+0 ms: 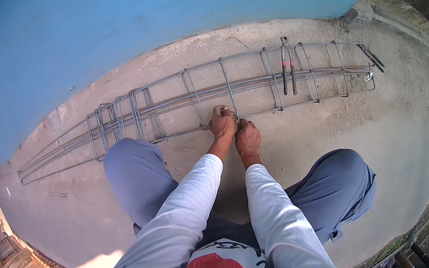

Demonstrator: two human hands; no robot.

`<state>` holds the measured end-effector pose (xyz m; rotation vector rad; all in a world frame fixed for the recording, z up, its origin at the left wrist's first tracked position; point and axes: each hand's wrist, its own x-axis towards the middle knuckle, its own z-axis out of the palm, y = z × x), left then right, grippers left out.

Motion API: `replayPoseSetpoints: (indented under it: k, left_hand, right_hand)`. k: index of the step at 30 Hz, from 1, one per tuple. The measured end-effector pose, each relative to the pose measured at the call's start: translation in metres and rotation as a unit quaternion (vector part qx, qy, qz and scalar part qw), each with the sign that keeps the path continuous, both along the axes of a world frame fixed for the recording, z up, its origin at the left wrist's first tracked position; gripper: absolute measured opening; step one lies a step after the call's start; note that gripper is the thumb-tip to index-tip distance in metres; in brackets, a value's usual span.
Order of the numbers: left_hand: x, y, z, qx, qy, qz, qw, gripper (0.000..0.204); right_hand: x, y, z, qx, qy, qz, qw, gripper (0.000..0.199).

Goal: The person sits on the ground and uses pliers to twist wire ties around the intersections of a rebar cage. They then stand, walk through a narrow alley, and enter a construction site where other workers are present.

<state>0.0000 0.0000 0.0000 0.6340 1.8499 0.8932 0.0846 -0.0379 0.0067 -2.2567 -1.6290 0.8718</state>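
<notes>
Both the left hand (223, 123) and the right hand (248, 138) are curled, close side by side, at the near edge of a steel rebar cage (207, 93), by the lower end of a stirrup (228, 87); what the fingers grip, I cannot tell. The cage lies on the concrete floor (312, 125) along a blue wall (131, 18). Nippers (284, 66) with red-and-black handles rest across its bars; a black-handled tool (372, 57) lies at its right end.
</notes>
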Motion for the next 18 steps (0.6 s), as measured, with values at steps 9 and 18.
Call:
replayPoseSetpoints:
  k: [9, 18]
  left_hand:
    - [0.000, -0.044, 0.018, 0.187, 0.194, -0.148, 0.952, 0.017]
    - [-0.013, -0.043, 0.026, 0.210, 0.247, -0.163, 0.932, 0.022]
  right_hand:
    - [-0.007, -0.006, -0.016, 0.048, 0.017, 0.012, 0.999, 0.026]
    - [-0.009, -0.003, -0.019, 0.073, 0.013, 0.014, 0.997, 0.025]
